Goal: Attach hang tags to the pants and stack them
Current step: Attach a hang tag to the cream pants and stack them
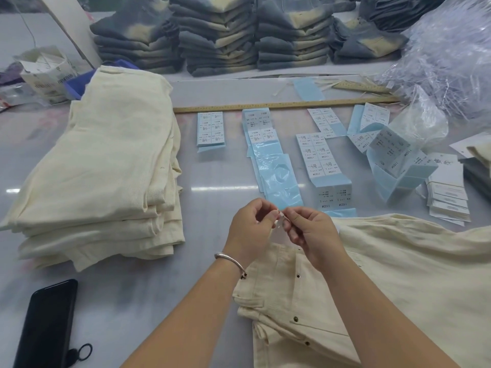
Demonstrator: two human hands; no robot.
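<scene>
Cream pants (pixel 372 282) lie unfolded at the lower right, waistband and rivets toward me. Above the waistband my left hand (pixel 248 228) and my right hand (pixel 309 232) meet fingertip to fingertip. Both pinch a small clear plastic tag fastener (pixel 279 217) between them. A stack of folded cream pants (pixel 106 166) sits on the left of the table. White hang tags (pixel 449 197) lie in a pile at the right edge, beyond the pants.
Strips of size stickers on blue backing (pixel 273 166) lie in rows mid-table behind a long wooden ruler (pixel 279 105). A black phone (pixel 46 325) rests at the lower left. Stacks of grey pants (pixel 220 41) line the back. Clear plastic bags (pixel 451 57) heap at the upper right.
</scene>
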